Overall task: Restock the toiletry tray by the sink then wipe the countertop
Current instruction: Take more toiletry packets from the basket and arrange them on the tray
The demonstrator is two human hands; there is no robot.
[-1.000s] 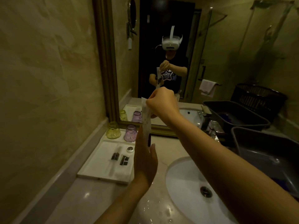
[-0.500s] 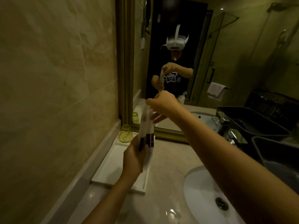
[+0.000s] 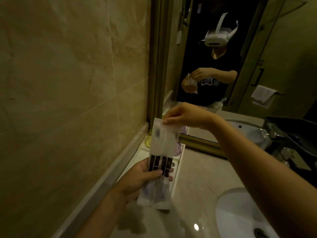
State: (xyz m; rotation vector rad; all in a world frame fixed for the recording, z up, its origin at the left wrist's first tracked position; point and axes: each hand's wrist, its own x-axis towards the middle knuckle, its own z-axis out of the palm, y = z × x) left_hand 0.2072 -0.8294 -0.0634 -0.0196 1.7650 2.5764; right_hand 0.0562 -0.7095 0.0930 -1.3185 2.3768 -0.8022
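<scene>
— How far along is the restock?
— Partway, I'd judge. The wrapped packets (image 3: pixel 163 143) hover over the tray (image 3: pixel 180 157), at ten o'clock from the sink (image 3: pixel 240 212). Left hand (image 3: pixel 144 176) grips their middle; right hand (image 3: pixel 180 115) pinches their twelve o'clock edge.
— And wiping?
— Not yet done; the bench (image 3: pixel 197 177) glistens.

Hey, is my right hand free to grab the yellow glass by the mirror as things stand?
Probably not yet. The right hand pinches the top of the wrapped packets, which the left hand grips lower down, and they partly cover the yellow glass.
</scene>
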